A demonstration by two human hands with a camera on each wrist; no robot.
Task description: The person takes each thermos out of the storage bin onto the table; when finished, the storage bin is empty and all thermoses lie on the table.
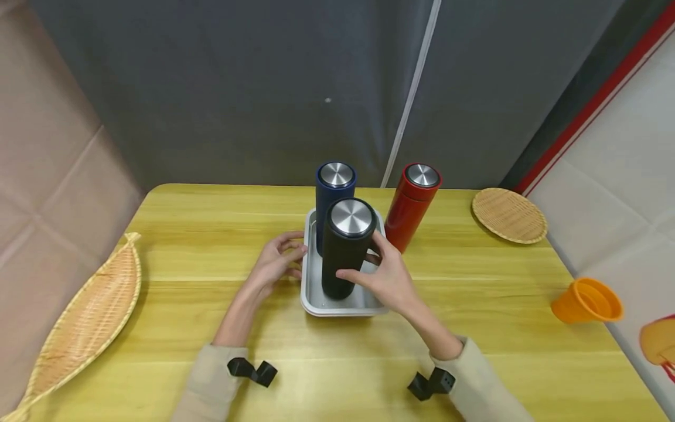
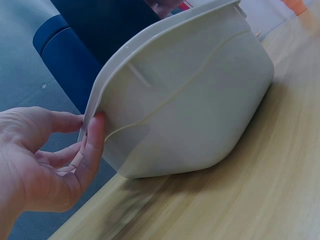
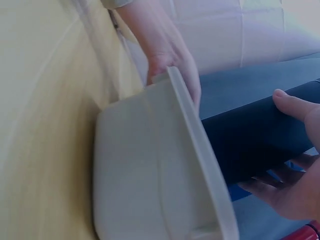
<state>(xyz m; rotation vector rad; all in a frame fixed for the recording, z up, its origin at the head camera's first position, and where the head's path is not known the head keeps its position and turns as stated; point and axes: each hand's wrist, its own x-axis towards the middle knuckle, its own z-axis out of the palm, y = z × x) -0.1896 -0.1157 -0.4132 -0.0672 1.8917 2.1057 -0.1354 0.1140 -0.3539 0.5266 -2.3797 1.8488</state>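
Observation:
A black thermos [image 1: 340, 258] with a shiny steel lid top stands nearly upright in a grey-white plastic bin [image 1: 337, 312]. My right hand [image 1: 389, 280] grips it from the right, thumb on the near side and fingers behind. Whether its base touches the bin floor, I cannot tell. Behind it a blue thermos [image 1: 328, 196] stands in the same bin, its lower part partly hidden. At the bin's left side my left hand [image 2: 45, 162] pinches the rim between thumb and fingers. A red thermos [image 1: 408, 214] leans in view just outside the bin's right back corner.
On the wooden table [image 1: 211, 258] a long woven basket [image 1: 92, 316] lies at the left. A round woven tray [image 1: 508, 215] lies at the back right, with an orange cup [image 1: 585, 300] nearer on the right edge. A grey curtain [image 1: 237, 94] hangs behind.

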